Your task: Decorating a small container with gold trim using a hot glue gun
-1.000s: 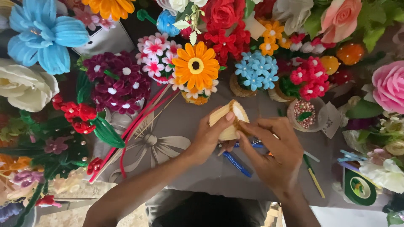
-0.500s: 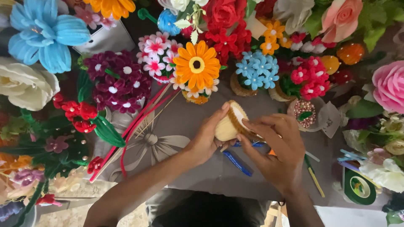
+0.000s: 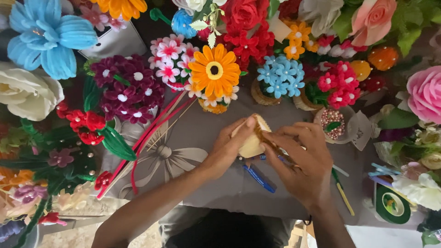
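A small cream-yellow fuzzy piece (image 3: 251,143), seemingly a flower part being shaped, is held between both hands just above the middle of the bench (image 3: 220,193). The left hand (image 3: 228,149) is closed around its near side, with the thumb pressed along its top edge; the right hand (image 3: 303,163) is curled over from the other side, its fingertips pinching the piece's right edge, where an orange-brown strand seems to be laid on, though the contact itself is partly hidden. The step in hand is judged to be the forming or wrapping of this piece, and it looks only partly done. For the next move, a steady hold by the left hand and a small, careful turn or press by the right would be called for, so that the soft edge is not crushed. Just beneath the hands a blue pen-like tool (image 3: 259,178) lies on the grey cloth, and a yellow stick (image 3: 344,198) lies near the right wrist. Further out, an orange flower (image 3: 215,71), a blue flower cluster (image 3: 281,76), a maroon bunch (image 3: 125,92) and a pink rose (image 3: 425,94) are ranged around the bench.
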